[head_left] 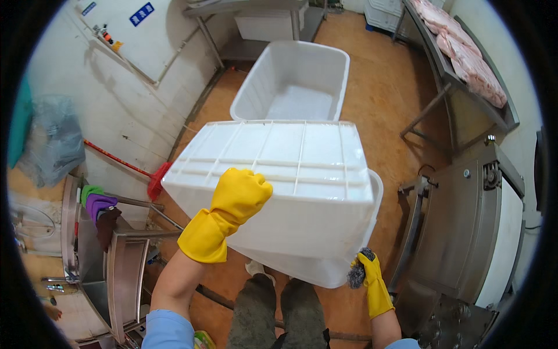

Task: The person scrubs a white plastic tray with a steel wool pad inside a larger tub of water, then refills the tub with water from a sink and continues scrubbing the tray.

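Observation:
A white plastic tub (301, 227) is tipped in front of me, its ribbed base facing up and away. My left hand (239, 192), in a yellow rubber glove, is closed in a fist at the edge of that base and grips it. At the lower right, my right hand (371, 275) wears a matching glove. It holds a grey metal scouring pad (356, 277) against or close beside the tub's rim; exact contact is unclear. Beyond stands a second white tub (253, 85), upright, with nothing visible inside.
To the left are a stainless steel sink (126, 279), cloths (98, 203) and a red broom (159, 181). A steel machine (453, 227) stands on the right. Behind it, pale meat slabs (473, 61) lie on a metal table (453, 80). A steel table (257, 8) is at the back.

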Demonstrator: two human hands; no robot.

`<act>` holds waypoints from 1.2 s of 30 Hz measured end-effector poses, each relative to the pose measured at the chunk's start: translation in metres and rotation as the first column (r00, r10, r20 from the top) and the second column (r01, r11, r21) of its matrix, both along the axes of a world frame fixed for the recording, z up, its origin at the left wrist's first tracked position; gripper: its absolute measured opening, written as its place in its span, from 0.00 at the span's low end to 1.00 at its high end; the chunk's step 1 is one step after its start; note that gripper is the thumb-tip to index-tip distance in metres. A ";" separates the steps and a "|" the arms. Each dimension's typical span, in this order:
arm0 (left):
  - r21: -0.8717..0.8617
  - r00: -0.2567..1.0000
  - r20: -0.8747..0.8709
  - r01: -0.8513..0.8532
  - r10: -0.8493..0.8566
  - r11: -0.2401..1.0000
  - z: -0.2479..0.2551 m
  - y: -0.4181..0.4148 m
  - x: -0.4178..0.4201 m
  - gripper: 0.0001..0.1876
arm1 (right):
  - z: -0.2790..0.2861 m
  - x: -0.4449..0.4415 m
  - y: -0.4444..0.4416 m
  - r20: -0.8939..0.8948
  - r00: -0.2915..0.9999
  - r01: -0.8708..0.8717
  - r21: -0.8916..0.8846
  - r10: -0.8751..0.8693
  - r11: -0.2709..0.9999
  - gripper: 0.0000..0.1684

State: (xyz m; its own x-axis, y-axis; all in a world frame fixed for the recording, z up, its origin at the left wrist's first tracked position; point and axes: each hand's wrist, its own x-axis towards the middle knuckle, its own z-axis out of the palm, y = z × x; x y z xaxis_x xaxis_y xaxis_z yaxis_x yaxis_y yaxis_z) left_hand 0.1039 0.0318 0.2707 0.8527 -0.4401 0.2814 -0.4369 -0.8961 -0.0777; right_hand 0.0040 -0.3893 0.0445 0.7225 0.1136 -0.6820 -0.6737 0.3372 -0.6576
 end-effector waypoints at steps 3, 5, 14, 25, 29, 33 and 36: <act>0.034 0.999 -0.022 0.048 -0.047 0.998 -0.027 -0.005 -0.008 0.06 | -0.017 -0.024 0.003 -0.059 0.991 0.116 -0.080 -0.121 0.990 0.06; -0.033 0.998 -0.020 0.057 -0.057 0.998 -0.047 -0.023 -0.011 0.07 | -0.026 -0.032 0.008 -0.111 0.968 0.226 -0.001 -0.225 0.974 0.08; -0.175 0.995 -0.057 -0.088 0.079 0.981 -0.158 -0.044 -0.036 0.08 | 0.018 -0.013 0.021 0.065 0.916 0.397 -0.017 -0.395 0.918 0.25; -0.232 0.923 -0.356 -0.239 0.147 0.943 -0.281 -0.054 -0.111 0.03 | 0.072 0.022 0.051 0.193 0.961 0.237 -0.194 -0.200 0.952 0.27; -0.221 0.884 -0.451 -0.248 0.126 0.943 -0.315 -0.074 -0.128 0.04 | 0.055 0.050 0.083 0.217 0.970 0.182 -0.367 -0.107 0.912 0.27; -0.216 0.751 -0.649 -0.338 0.124 0.916 -0.320 -0.069 -0.155 0.03 | 0.010 0.110 0.131 0.223 0.975 0.144 -0.572 -0.016 0.808 0.39; -0.386 0.786 -0.601 -0.444 0.145 0.809 -0.282 -0.032 -0.147 0.09 | -0.027 0.152 0.183 0.397 0.882 0.166 -0.765 0.253 0.622 0.49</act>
